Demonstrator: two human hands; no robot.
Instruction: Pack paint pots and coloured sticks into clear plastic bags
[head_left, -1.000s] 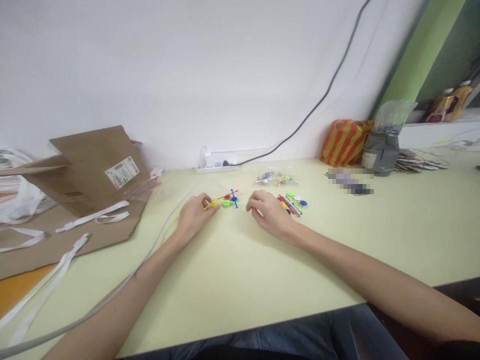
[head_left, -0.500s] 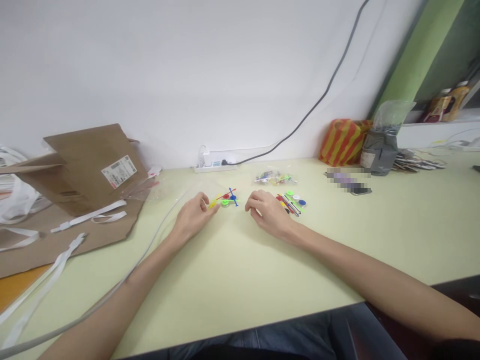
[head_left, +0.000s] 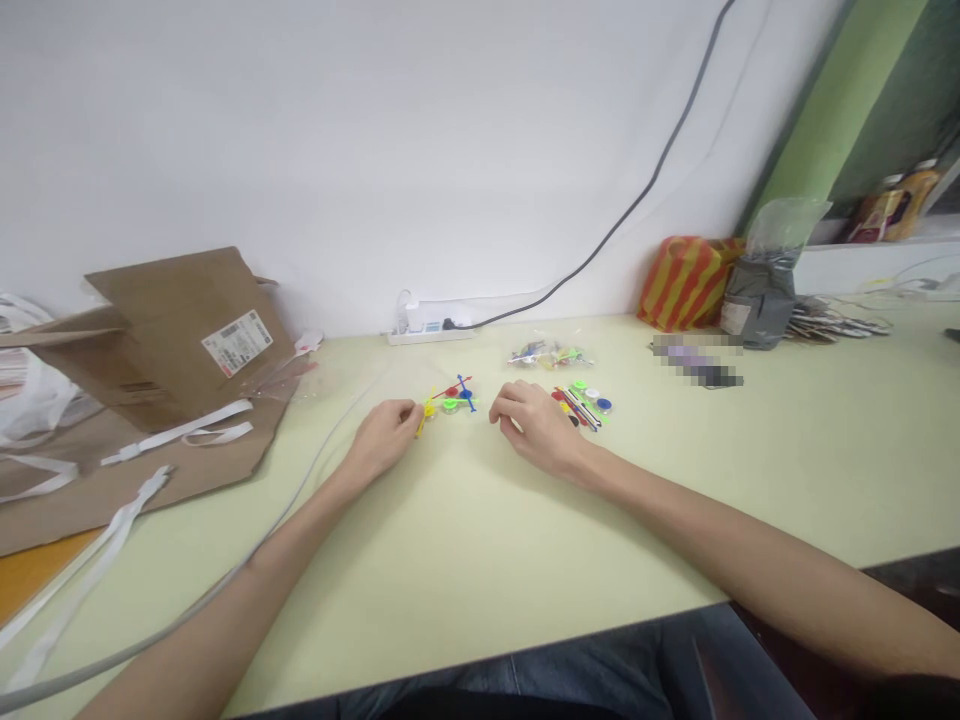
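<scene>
A yellow plastic piece [head_left: 427,410] is held in a narrow grip by the left hand [head_left: 382,438], at the left end of a flat cluster of coloured plastic rods and discs [head_left: 454,396] on the bench [head_left: 480,530]. The right hand [head_left: 537,428] is rested just right of that cluster, its grip loosely curled, with nothing seen held in it. A second group of red, white, blue and green plastic parts [head_left: 581,405] is laid just beyond its fingers. Farther off, near the far edge, a clear bag of small parts [head_left: 549,354] is placed, with a white power strip [head_left: 429,335] to its left against the wall. Pale bench surface extends from the hands to the near edge. To the left, a grey cable [head_left: 319,465] is run past the left hand, and a brown cardboard sheet [head_left: 180,330] and a white strap [head_left: 176,432] are laid at the bench's left end.
</scene>
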